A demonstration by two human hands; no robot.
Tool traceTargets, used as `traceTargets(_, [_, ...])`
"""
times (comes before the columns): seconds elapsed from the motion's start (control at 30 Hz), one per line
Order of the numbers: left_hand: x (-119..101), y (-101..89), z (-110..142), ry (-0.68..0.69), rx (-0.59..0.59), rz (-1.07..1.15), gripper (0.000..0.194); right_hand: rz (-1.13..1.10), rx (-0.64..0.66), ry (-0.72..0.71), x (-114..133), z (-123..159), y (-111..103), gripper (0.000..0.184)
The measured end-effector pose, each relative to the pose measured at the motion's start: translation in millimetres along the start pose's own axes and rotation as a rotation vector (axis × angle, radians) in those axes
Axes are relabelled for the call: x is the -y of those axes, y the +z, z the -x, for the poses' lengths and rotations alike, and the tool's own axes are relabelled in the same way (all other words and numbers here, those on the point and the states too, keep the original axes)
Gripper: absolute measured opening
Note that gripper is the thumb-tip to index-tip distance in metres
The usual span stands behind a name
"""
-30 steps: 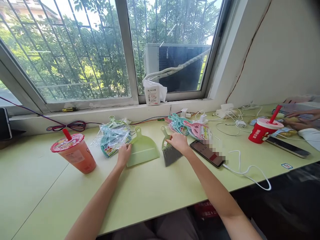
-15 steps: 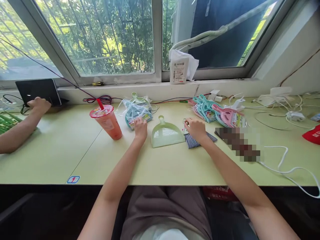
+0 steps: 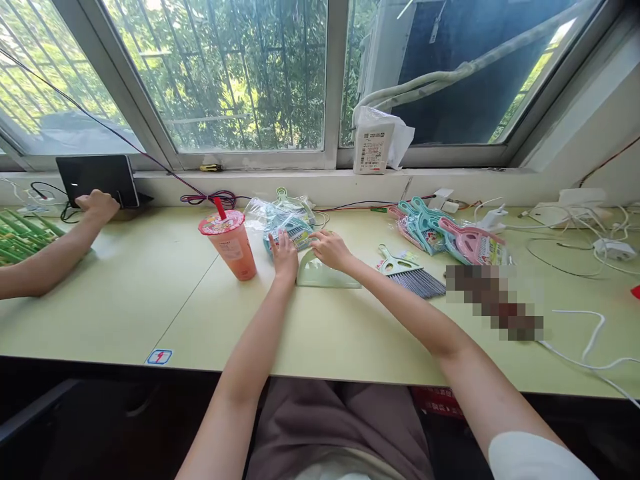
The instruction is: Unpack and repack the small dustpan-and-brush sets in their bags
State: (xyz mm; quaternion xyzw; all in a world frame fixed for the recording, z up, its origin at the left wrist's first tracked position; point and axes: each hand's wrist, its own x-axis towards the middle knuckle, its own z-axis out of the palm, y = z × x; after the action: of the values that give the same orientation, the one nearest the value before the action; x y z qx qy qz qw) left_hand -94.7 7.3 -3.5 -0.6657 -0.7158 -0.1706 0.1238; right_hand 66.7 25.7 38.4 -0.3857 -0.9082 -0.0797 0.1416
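The dustpan [image 3: 327, 273] lies just right of the spread, loose left hand [image 3: 285, 259], its wide edge crosswise on the near side. The right hand [image 3: 332, 251] covers the dustpan's far end, grip unclear.

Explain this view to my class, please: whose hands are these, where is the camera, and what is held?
No machine here: a person's bare left hand and right hand are over a table, filmed from a camera worn on the head. A pale green dustpan and a hand brush lie there, with plastic-wrapped dustpan sets behind and a drink cup standing left. The left hand is at the blue wrapped set, the right over the dustpan; a firm hold is not clear.
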Motion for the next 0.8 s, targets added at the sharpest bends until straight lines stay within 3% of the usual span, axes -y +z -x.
traceTargets(0.2, [0, 2.8, -1, 0.015, 0.025, 0.021, 0.057, 0.052, 0.077, -0.091, 3, -47, 18, 0.037])
traceTargets(0.33, [-3, -1.1, -1, 0.037, 0.035, 0.059, 0.062, 0.089, 0.120, -0.044, 7, -51, 29, 0.047])
traceTargets(0.47, [-14, -5.9, 3, 0.119, 0.020, 0.119, 0.056, 0.066, 0.205, 0.047, 5, -53, 32, 0.039])
traceTargets(0.63, [-23, -1.5, 8, 0.005, 0.135, 0.141, 0.052, 0.015, 0.319, 0.090, -1, -56, 31, 0.052])
traceTargets(0.8, [-16, 7.2, 8, -0.002, 0.108, 0.099, 0.052, 0.037, 0.394, 0.121, 0, -62, 31, 0.062])
